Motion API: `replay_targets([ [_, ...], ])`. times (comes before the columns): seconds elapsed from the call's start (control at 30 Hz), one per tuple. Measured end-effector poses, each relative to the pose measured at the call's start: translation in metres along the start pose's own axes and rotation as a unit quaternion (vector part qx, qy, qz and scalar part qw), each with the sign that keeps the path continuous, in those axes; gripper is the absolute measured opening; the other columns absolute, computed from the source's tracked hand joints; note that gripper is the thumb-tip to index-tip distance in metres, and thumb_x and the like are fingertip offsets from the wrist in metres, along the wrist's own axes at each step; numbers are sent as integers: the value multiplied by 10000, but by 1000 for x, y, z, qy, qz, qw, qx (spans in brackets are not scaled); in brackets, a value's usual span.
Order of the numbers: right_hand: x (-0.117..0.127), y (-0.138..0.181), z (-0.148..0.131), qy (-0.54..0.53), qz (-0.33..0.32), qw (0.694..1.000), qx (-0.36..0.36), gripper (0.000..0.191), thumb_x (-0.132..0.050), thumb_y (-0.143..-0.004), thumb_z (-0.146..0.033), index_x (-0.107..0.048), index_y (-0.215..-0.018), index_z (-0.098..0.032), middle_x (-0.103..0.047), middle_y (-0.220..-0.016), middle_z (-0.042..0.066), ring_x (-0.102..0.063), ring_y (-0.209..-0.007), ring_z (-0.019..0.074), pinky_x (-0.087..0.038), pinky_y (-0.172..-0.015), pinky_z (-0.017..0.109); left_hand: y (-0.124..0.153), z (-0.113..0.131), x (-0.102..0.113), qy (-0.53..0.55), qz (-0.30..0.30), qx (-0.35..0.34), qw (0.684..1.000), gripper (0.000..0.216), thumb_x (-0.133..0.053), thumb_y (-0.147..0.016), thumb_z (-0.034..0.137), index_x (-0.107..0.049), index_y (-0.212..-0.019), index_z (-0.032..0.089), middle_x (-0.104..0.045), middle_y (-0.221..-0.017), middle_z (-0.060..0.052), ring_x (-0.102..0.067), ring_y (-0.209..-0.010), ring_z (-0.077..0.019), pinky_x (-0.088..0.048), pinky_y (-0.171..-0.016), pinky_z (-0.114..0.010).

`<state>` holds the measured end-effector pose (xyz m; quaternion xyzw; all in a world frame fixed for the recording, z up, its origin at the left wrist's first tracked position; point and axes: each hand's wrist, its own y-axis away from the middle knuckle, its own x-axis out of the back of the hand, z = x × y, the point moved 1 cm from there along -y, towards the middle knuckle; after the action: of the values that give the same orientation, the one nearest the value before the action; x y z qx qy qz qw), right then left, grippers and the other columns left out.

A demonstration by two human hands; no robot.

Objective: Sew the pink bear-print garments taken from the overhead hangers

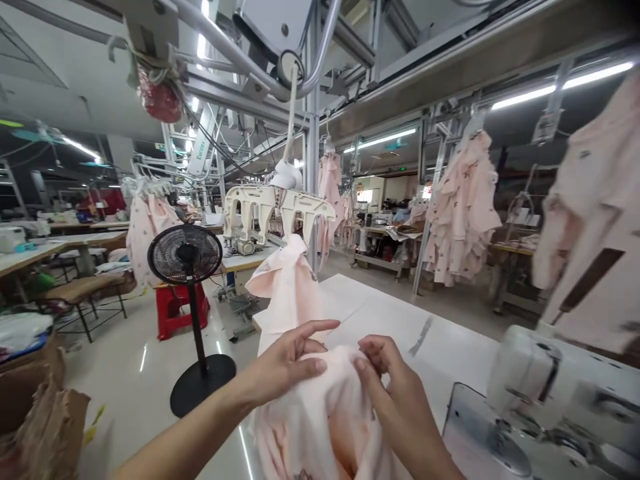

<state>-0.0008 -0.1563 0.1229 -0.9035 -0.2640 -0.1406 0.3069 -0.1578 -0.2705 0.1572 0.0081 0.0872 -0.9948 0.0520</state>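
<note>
A pale pink garment [320, 413] of soft cloth is bunched up in front of me at the edge of the white table [385, 313]. My left hand [300, 357] has the cloth between thumb and fingers, with the index finger stretched out above it. On the other side, my right hand [387, 373] pinches the same garment between thumb and fingertips. One part of the cloth [293, 287] rises behind my hands to a cream plastic hanger clamp [280, 207] that hangs from an overhead rail. Whether the clamp grips the cloth is hard to make out.
A white sewing machine [565, 400] stands at the right on the table. To the left are a black floor fan [187, 257], a red stool [183, 310] and a cardboard box [45, 427]. Pink garments [465, 207] hang in bunches at the right and farther back.
</note>
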Motion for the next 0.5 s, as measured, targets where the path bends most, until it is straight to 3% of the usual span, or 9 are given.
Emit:
replay_targets([
  [0.17, -14, 0, 2, 9, -11, 1000, 2, 177, -444, -860, -390, -524, -940, -253, -618, -842, 2, -576, -753, 177, -445, -648, 249, 3, -5, 13, 17, -65, 42, 997, 620, -682, -773, 339, -435, -1323, 195, -455, -625, 51, -343, -492, -27, -246, -446, -128],
  [0.27, -22, -1, -6, -12, -25, 1000, 13, 202, -423, -878, -417, -527, -883, -244, -609, -781, -3, -567, -700, 170, -437, -611, 239, 10, -5, 16, 105, -54, 35, 992, 734, -733, -718, 336, -394, -1353, 189, -494, -621, 44, -378, -464, -30, -275, -428, -125],
  [0.33, -25, -2, -14, -31, -31, 999, 24, 246, -405, -893, -453, -531, -879, -242, -599, -761, -7, -559, -679, 160, -437, -606, 228, 18, 4, 21, 141, -4, -3, 990, 877, -763, -684, 309, -285, -1415, 234, -575, -710, 8, -484, -529, -55, -362, -480, -130],
  [0.4, -24, -2, -17, -40, -31, 998, 39, 280, -404, -891, -488, -544, -903, -245, -597, -766, -6, -558, -679, 154, -442, -619, 218, 28, 24, 33, 135, 97, -99, 981, 940, -756, -688, 312, -200, -1444, 275, -635, -847, -32, -573, -626, -92, -448, -559, -157],
  [0.5, -16, 8, -5, -23, -13, 999, 38, 302, -450, -853, -531, -568, -899, -256, -612, -753, -1, -570, -650, 152, -429, -533, 197, 42, 58, 73, 61, 289, -283, 913, 880, -666, -773, 323, -111, -1455, 335, -625, -1113, -42, -639, -814, -135, -519, -727, -213],
])
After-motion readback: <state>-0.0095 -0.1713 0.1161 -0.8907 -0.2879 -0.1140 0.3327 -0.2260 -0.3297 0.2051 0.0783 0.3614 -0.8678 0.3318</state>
